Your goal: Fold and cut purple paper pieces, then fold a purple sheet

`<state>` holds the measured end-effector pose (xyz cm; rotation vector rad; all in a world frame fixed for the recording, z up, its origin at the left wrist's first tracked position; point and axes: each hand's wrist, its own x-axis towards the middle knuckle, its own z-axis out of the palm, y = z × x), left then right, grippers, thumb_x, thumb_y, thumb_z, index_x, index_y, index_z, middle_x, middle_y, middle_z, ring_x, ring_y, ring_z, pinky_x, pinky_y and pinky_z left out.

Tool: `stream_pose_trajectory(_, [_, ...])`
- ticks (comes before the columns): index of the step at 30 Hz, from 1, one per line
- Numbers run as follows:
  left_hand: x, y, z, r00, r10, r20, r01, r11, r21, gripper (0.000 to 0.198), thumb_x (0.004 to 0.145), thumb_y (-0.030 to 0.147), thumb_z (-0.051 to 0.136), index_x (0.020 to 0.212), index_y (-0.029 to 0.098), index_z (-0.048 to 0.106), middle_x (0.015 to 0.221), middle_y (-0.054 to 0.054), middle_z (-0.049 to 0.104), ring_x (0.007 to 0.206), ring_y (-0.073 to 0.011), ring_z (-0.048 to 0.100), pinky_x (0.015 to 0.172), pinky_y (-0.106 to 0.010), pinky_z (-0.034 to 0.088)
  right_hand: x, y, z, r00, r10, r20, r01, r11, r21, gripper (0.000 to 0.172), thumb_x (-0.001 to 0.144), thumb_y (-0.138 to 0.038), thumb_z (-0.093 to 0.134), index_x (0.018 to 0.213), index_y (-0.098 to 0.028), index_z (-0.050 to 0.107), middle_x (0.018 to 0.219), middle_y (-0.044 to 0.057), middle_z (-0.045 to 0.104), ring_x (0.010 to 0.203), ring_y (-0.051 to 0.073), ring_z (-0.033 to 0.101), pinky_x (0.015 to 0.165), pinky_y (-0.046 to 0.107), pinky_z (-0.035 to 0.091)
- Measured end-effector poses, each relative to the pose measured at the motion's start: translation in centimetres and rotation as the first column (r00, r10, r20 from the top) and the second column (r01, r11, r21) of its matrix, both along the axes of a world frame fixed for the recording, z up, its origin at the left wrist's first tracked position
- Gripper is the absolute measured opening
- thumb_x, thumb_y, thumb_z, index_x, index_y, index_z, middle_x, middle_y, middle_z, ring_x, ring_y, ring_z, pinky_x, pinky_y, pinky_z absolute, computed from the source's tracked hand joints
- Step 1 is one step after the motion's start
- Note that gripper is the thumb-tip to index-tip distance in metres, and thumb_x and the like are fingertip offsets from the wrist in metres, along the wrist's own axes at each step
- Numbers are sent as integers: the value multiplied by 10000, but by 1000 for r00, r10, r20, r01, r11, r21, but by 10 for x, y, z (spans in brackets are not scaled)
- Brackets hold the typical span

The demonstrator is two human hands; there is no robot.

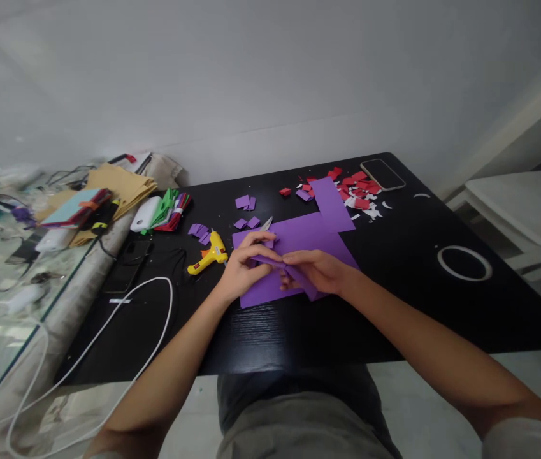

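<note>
A folded strip of purple paper (304,285) is pinched between my two hands above a large purple sheet (294,231). My left hand (250,262) closes on the strip's left end, fingers curled over it. The fingers of my right hand (320,269) are closed on the strip near its middle, and its lower end hangs down beside the palm. Scissor tips (267,224) poke out beyond my left hand; the rest of the scissors is hidden. A narrower purple piece (333,204) overlaps the sheet's far right corner.
A yellow glue gun (213,254) and small purple squares (199,232) lie left of the sheet. Red and white scraps (360,191), a phone (383,174) and a white ring (464,263) are to the right. A white cable (171,299) loops over the table's left side.
</note>
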<state>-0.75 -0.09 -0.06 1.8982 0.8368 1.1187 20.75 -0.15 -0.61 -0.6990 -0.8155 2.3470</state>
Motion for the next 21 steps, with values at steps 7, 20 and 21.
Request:
stream_pose_trajectory(7, [-20, 10, 16, 830, 405, -383, -410, 909, 73, 318, 832, 128, 601, 1132, 194, 686, 1143, -94, 731, 1028, -237, 682, 936, -405, 536, -1, 15, -8, 953, -292, 85, 297, 954, -52, 97, 835, -193, 740, 765, -198, 674, 735, 28, 740, 729, 191, 733, 724, 305, 592])
stream_pose_trajectory(20, [-2, 20, 20, 80, 223, -971, -340, 922, 184, 353, 928, 393, 548, 1059, 112, 717, 1114, -219, 751, 1069, -365, 721, 875, -420, 545, -1, 23, -16, 828, -557, 63, 541, 823, 176, 84, 737, -203, 804, 761, -221, 726, 788, 3, 728, 769, 173, 674, 806, 323, 557])
stream_pose_trajectory(21, [-3, 22, 21, 107, 216, -971, -357, 920, 166, 337, 923, 392, 546, 1023, 122, 720, 1082, -215, 759, 1039, -364, 728, 846, -418, 545, -1, 24, -17, 821, -567, 62, 549, 815, 188, 95, 730, -208, 812, 775, -229, 731, 817, 4, 736, 801, 178, 679, 843, 331, 552])
